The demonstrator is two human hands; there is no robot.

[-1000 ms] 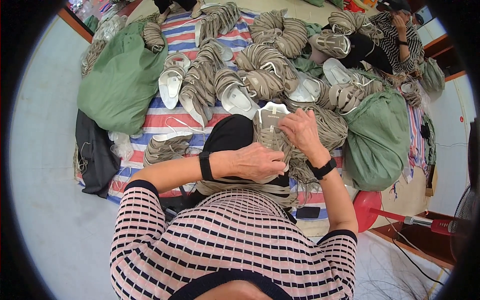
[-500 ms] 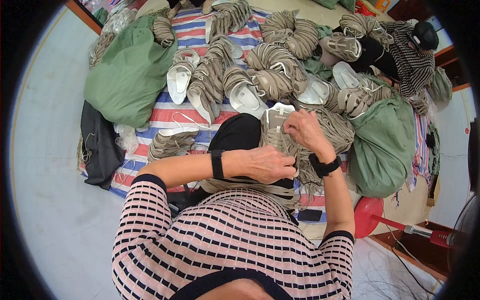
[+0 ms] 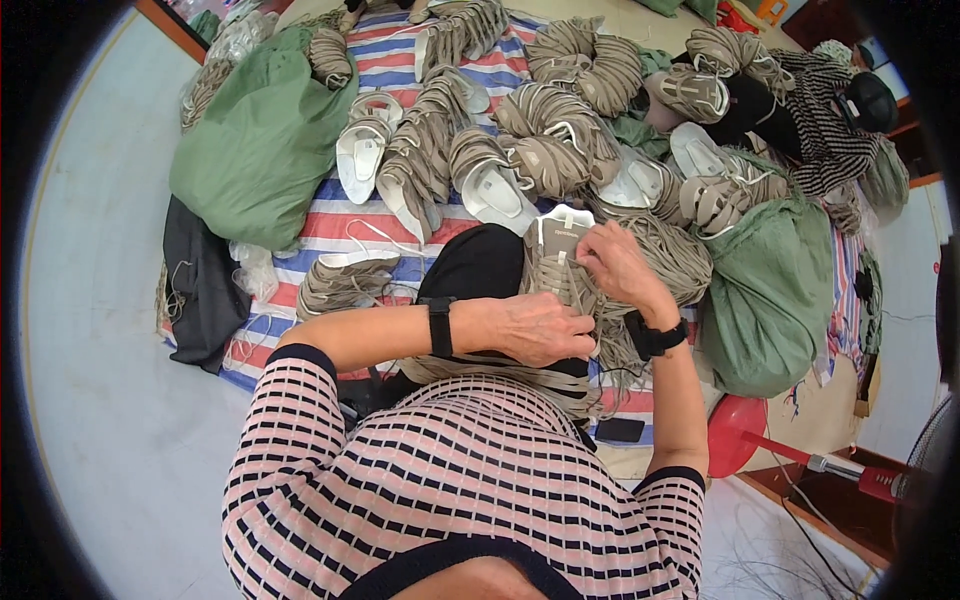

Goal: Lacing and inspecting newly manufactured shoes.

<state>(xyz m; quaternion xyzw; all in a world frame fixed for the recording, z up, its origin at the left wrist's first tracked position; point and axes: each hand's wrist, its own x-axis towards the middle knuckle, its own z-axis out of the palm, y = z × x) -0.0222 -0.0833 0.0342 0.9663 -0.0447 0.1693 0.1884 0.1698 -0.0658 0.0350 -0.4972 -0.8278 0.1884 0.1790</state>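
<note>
A beige shoe upper [image 3: 556,238] with a white-edged collar and pale tongue lies over my lap, laces crossing its front. My left hand [image 3: 545,328] lies palm down across its lower end, fingers closed; their grip on the upper is partly hidden. At the upper's right edge, by the eyelets, my right hand [image 3: 618,265] has thumb and forefinger pinched on what looks like a thin beige shoelace. A thick bundle of beige laces [image 3: 670,255] hangs beside the right hand. Below my left forearm, more beige strands [image 3: 500,375] lie over my lap.
Stacks of nested beige uppers [image 3: 415,165] cover the striped sheet [image 3: 330,225] ahead. One small stack [image 3: 345,280] is left of my knee. Green sacks [image 3: 255,150] stand on both sides. A phone [image 3: 620,430] and a red fan base [image 3: 737,435] are at right. Another person [image 3: 830,120] sits far right.
My right hand has shifted slightly right and down along the upper's edge. The left hand stays nearly in place. The view has moved a little.
</note>
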